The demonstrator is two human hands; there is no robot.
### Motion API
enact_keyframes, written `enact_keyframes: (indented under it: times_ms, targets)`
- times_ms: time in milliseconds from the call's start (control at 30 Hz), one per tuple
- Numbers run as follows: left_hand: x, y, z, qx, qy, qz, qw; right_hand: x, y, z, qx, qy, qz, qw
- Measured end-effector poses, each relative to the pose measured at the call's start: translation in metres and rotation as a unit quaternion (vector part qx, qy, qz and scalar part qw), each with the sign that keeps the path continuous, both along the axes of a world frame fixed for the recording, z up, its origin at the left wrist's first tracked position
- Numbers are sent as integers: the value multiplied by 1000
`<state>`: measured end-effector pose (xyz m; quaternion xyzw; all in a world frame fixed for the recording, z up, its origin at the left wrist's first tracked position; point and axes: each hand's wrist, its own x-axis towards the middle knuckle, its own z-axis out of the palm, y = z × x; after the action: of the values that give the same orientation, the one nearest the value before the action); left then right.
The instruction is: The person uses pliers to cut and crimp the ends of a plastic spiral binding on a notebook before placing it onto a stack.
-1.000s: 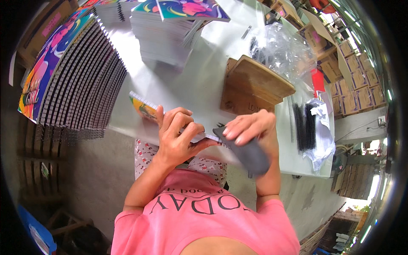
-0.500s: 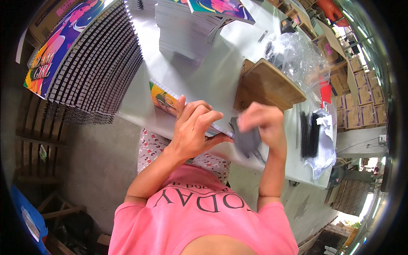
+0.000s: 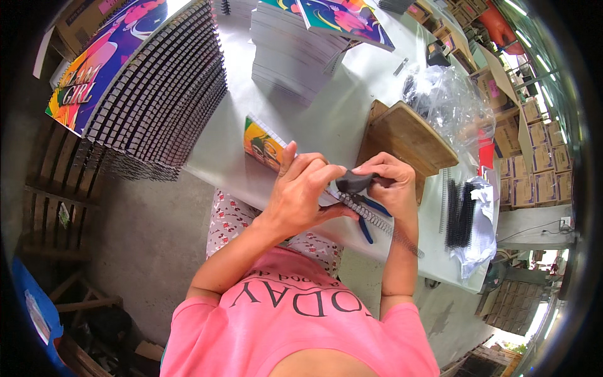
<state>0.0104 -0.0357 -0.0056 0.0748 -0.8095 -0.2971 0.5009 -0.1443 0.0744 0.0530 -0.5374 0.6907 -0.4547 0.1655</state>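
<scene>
My left hand (image 3: 304, 188) is closed on a notebook (image 3: 260, 147) with a colourful cover, held upright at the table's near edge. A dark spiral binding coil (image 3: 380, 221) trails from the right end of the notebook's edge, below my right hand. My right hand (image 3: 392, 182) pinches a dark, rounded, soft-looking piece (image 3: 355, 182) just above that end of the coil; its exact kind is unclear. Left fingertips meet this dark piece. Blue-handled pliers (image 3: 366, 230) lie beneath the coil, partly covered by it and by my hands.
Coil-bound notebooks (image 3: 160, 88) form a tall stack at left. Unbound page blocks (image 3: 289, 56) stand at the back. A wooden stand (image 3: 408, 135), a clear plastic bag (image 3: 449, 100) and loose black coils (image 3: 460, 213) occupy the right. Cartons (image 3: 534, 157) are piled beyond the white table (image 3: 326, 119).
The dark piece in my right hand was blurred and hanging lower; now it is gathered up against the coil's end. The coil and blue pliers show more plainly. The view has shifted slightly.
</scene>
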Motion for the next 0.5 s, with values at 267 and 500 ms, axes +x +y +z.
enact_keyframes:
  times_ms: [267, 500]
  targets:
    - [-10, -4, -3, 10, 20, -17, 1000, -7, -7, 4, -34, 26, -46, 998]
    - [5, -41, 17, -61, -109, 167, 978, -16, -19, -2, -69, -75, 3, 995]
